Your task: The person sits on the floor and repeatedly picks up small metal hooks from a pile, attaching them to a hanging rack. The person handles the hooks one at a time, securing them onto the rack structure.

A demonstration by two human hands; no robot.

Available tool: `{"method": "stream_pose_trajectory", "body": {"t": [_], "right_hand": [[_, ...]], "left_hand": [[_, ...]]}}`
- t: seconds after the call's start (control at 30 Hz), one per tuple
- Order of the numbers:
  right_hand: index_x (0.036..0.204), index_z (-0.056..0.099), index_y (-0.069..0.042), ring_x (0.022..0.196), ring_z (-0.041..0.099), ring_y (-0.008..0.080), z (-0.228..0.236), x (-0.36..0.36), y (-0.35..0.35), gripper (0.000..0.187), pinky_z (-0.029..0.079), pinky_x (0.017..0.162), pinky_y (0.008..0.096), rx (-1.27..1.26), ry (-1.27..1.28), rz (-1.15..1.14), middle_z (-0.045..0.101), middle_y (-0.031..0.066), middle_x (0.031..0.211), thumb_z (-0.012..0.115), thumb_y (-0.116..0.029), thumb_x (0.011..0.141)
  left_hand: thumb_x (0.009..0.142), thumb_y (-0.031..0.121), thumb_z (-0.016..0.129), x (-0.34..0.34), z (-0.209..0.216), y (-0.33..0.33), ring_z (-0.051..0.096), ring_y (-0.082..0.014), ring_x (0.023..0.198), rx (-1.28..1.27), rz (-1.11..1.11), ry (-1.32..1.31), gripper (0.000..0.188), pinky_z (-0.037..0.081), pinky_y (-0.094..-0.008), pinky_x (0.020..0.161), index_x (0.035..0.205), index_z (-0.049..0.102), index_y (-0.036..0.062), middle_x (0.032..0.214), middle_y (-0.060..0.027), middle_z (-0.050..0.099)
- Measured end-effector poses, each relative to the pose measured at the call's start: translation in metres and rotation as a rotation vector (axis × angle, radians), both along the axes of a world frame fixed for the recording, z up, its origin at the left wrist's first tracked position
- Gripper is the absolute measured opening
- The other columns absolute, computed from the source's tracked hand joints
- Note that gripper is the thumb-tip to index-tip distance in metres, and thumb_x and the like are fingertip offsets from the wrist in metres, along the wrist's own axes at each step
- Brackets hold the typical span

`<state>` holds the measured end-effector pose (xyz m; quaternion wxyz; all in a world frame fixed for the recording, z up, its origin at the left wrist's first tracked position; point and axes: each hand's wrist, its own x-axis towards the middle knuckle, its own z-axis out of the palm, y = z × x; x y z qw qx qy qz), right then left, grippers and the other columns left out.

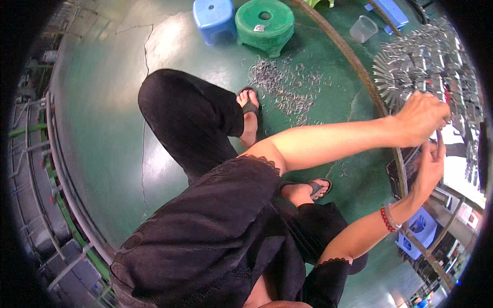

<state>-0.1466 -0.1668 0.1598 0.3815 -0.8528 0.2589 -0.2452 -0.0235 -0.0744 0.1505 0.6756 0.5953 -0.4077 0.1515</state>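
Both my arms reach to the right side of the view, where my hands work close together. My left hand (pixel 422 117) is closed, its fingers curled toward the hanging metal pieces; what it grips is hidden. Just below it, my right hand (pixel 431 165) has its fingers pressed together, almost meeting the left one. Something thin and dark may be between them, too small to name. Bunches of shiny silver metal pieces (pixel 421 56), flat and fanned out, hang right beside my left hand.
A brown curved bar (pixel 354 59) runs between me and the metal pieces. Small curved metal bits (pixel 287 87) lie scattered on the green floor by my feet. A blue stool (pixel 214 20), a green stool (pixel 265 25) and a clear plastic tub (pixel 363 29) stand farther off; another blue stool (pixel 418 231) is lower right.
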Motion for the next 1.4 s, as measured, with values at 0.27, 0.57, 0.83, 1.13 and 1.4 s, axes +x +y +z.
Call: {"method": "stream_pose_trajectory", "body": {"t": [0.27,0.57,0.83,1.13,1.4], "right_hand": [[0.103,0.060,0.002,0.071,0.058,0.0091,-0.044,0.018,-0.002,0.026,0.046,0.061,0.0221,0.432,-0.252,-0.056,0.063,0.0044,0.091,0.067,-0.007,0.080],[0.093,0.065,0.002,0.061,0.042,0.0014,-0.040,0.020,0.015,0.021,0.029,0.052,0.0164,0.274,-0.133,-0.056,0.057,-0.0030,0.074,0.066,-0.017,0.084],[0.089,0.067,0.001,0.070,0.048,0.0045,-0.025,0.024,0.013,0.016,0.038,0.063,0.0195,0.224,-0.016,-0.027,0.057,-0.0046,0.075,0.068,-0.014,0.082],[0.104,0.062,0.000,0.054,0.039,-0.0008,-0.041,0.015,0.006,0.024,0.024,0.042,0.0162,0.205,-0.133,-0.149,0.057,-0.0025,0.074,0.067,-0.013,0.084],[0.119,0.056,0.003,0.070,0.057,0.0072,-0.082,0.031,0.056,0.035,0.044,0.048,0.0179,0.403,-0.262,-0.187,0.064,0.0071,0.093,0.062,-0.012,0.088]], "left_hand": [[0.071,0.015,0.065,-0.008,-0.003,-0.012,0.060,-0.0327,0.073,-0.040,0.016,0.135,0.010,0.044,-0.0454,0.065,0.071,0.061,0.0054,0.070,-0.0129,0.060],[0.073,0.015,0.066,0.004,-0.013,0.000,0.058,-0.0329,0.088,-0.183,0.008,0.088,0.022,0.046,-0.0429,0.078,0.093,0.063,0.0054,0.090,-0.0136,0.062],[0.082,0.018,0.067,0.029,-0.070,0.054,0.061,-0.0177,0.099,0.188,-0.398,0.358,0.040,0.049,-0.0313,0.085,0.118,0.056,0.0044,0.108,-0.0095,0.064],[0.080,0.015,0.065,0.007,-0.092,0.031,0.066,-0.0294,0.079,0.192,-0.397,0.293,0.016,0.051,-0.0366,0.072,0.091,0.068,0.0041,0.084,-0.0142,0.067],[0.074,0.010,0.061,-0.001,-0.104,0.025,0.060,-0.0305,0.075,0.116,-0.001,0.009,0.011,0.050,-0.0412,0.065,0.081,0.061,0.0020,0.076,-0.0121,0.061]]}}
